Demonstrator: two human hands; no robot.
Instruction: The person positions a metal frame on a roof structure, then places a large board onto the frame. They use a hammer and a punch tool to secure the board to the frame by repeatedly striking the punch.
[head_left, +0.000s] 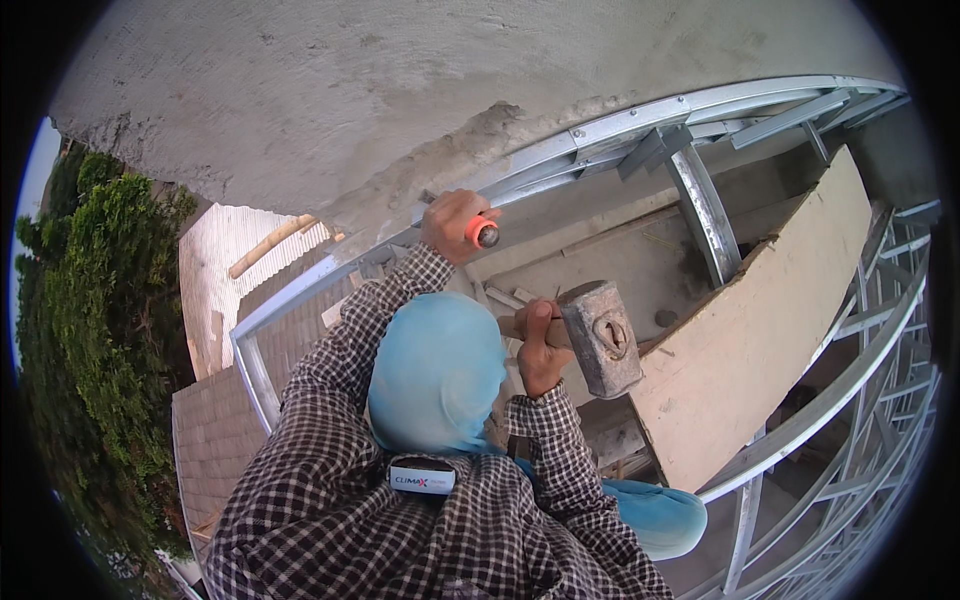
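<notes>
Two hands at work: the left hand [452, 222] grips an orange-handled chisel [481, 233] against the concrete wall [330, 100]. The right hand [540, 345] is closed around a heavy hammer [603, 335] beside the metal frame [700, 205].

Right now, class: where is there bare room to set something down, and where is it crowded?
Free: the pale wooden board between the grey block-headed hammer and the silver metal frame. Crowded: around the hands, left hand on the orange-capped chisel, right hand on the hammer.

Outdoors in daylight, up against a rough grey concrete wall [380, 90], amid galvanized steel framing [700, 105], with a plywood board [760, 330], tiled rooftops [215, 440] and green trees [100, 300] below.
</notes>
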